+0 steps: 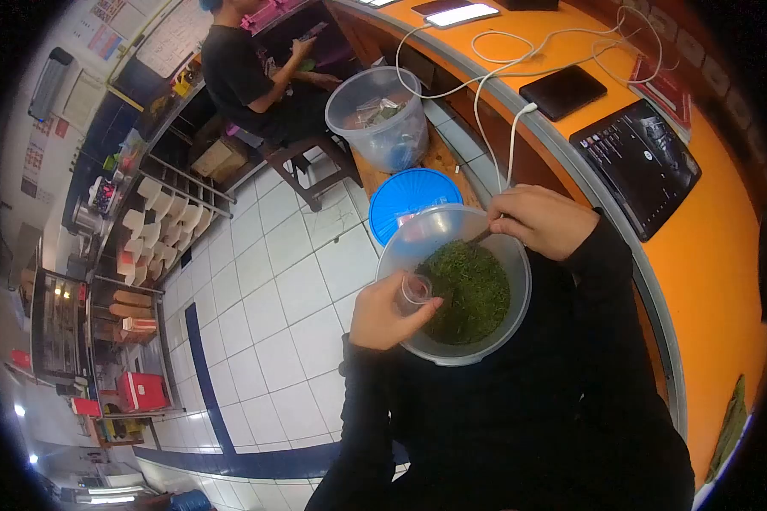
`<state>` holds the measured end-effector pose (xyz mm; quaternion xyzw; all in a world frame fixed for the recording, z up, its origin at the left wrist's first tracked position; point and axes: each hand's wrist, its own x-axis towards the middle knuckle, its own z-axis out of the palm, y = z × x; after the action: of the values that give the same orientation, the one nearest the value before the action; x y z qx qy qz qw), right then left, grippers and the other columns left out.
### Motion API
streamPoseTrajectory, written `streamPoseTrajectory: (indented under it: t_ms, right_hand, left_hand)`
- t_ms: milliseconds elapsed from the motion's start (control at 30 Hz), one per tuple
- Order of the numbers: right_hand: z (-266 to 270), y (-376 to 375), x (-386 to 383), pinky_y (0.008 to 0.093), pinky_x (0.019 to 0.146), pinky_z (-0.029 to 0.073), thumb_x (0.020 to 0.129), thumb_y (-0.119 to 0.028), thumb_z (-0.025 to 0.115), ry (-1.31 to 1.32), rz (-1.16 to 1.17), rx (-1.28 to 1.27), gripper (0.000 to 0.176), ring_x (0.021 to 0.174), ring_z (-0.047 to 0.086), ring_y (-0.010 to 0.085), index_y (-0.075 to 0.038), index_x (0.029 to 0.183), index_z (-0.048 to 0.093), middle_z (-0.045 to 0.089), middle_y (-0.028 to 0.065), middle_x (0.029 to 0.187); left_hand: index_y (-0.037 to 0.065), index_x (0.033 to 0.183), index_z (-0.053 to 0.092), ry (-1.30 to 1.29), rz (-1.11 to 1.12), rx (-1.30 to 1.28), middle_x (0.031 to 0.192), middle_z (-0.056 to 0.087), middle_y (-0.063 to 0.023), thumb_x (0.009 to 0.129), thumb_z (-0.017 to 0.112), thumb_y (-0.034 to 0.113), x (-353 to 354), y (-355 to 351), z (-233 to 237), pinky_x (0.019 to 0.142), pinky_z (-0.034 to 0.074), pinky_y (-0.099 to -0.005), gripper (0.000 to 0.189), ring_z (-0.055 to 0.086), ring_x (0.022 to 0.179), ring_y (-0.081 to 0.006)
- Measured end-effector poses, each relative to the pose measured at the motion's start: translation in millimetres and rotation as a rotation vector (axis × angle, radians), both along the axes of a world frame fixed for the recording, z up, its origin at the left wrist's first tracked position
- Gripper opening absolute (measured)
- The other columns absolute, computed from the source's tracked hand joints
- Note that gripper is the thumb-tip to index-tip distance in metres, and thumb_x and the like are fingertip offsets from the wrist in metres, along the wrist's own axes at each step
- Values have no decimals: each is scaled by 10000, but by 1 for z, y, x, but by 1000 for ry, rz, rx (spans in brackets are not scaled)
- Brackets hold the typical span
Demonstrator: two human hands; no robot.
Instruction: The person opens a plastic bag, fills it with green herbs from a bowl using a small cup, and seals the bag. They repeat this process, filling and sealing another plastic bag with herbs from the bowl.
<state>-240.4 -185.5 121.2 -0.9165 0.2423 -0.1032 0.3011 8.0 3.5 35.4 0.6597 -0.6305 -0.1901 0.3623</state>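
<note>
- Two hands work over one clear tub point(486, 351), which sits at centre frame against the person's dark-sleeved body, with green flakes point(473, 294) filling its bottom.
- The left hand point(388, 313), at the tub's lower-left rim, has its grip closed around a small clear cup point(415, 289). The cup is held just inside the rim, above the edge of the flakes. Whether anything is in it cannot be told.
- The right hand point(541, 221), at the tub's upper-right rim, has its grip pinched on a dark utensil point(479, 238). Only a short stretch of the handle shows, and its working end is hidden in the flakes.
- The utensil's long axis runs from the right hand down and to the left into the tub, towards the cup.
- The cup lies lower left of the utensil, across the heap of flakes. The two are near but apart, with the left hand nearer the cup side and the right hand nearer the desk side.
- A blue lid point(409, 198) lies just beyond the tub, towards the upper left, and a second clear tub point(383, 128) stands farther up.
- The orange desk point(707, 255) curves down the right of the frame, carrying a tablet point(643, 162), a phone point(562, 91) and a white cable point(511, 136).
- Another person point(247, 77) sits at the upper left, above the tiled floor point(264, 324).
</note>
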Motion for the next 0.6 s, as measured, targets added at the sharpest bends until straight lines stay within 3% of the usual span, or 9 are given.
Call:
streamPoseTrajectory:
  t_ms: [100, 167, 233, 367, 467, 533, 600]
  right_hand:
    - [-3, 10, 12, 469, 885, 540, 1030, -178, 627, -38, 39, -101, 203, 972, 703, 364, 0, 1059, 720, 726, 199, 977]
    - [-22, 20, 28, 459, 929, 505, 989, -151, 647, 16, 155, -122, 136, 1042, 635, 358, -30, 1043, 676, 680, 137, 1007]
    - [-42, 46, 41, 455, 928, 507, 960, -131, 660, -89, 156, -252, 126, 1038, 635, 348, -36, 1041, 675, 673, 128, 1004]
    - [-39, 73, 46, 439, 907, 510, 901, -91, 685, -232, 112, -480, 145, 1004, 631, 316, -54, 1040, 674, 652, 105, 987]
    - [-19, 58, 27, 421, 912, 540, 897, -106, 736, -250, 53, -487, 198, 1047, 661, 312, -24, 1074, 700, 695, 128, 1023]
    - [-8, 55, 11, 422, 902, 540, 918, -133, 732, -245, -45, -389, 189, 1037, 659, 310, -23, 1069, 705, 690, 128, 1003]
    - [-7, 51, 2, 424, 891, 539, 939, -159, 728, -241, -145, -296, 187, 1026, 657, 309, -22, 1064, 710, 685, 129, 982]
  left_hand:
    - [8, 1002, 703, -24, -10, -4, 843, 755, -162, 804, 891, 303, -12, -8, 5, 741, 581, -375, 402, 769, 780, -316]
    - [11, 1017, 711, -50, -3, -13, 857, 757, -175, 806, 888, 307, -18, -12, 3, 744, 585, -387, 405, 772, 788, -341]
    - [80, 1073, 738, -99, 30, 55, 893, 745, -173, 800, 872, 442, -19, -16, -7, 746, 585, -430, 473, 726, 826, -398]
    - [78, 1077, 740, -71, 35, 31, 895, 753, -166, 807, 874, 425, -19, -16, -11, 734, 582, -429, 460, 734, 819, -383]
    - [61, 1092, 727, -13, 45, -20, 893, 765, -148, 828, 875, 330, -11, -11, -18, 733, 584, -406, 404, 755, 801, -330]
    - [4, 990, 700, 107, 134, -64, 833, 744, -84, 830, 886, 198, -1, -4, -22, 742, 556, -322, 312, 724, 782, -171]
    - [5, 976, 693, 240, 219, -140, 827, 731, -66, 828, 889, 177, 11, 2, -28, 742, 547, -311, 299, 701, 789, -146]
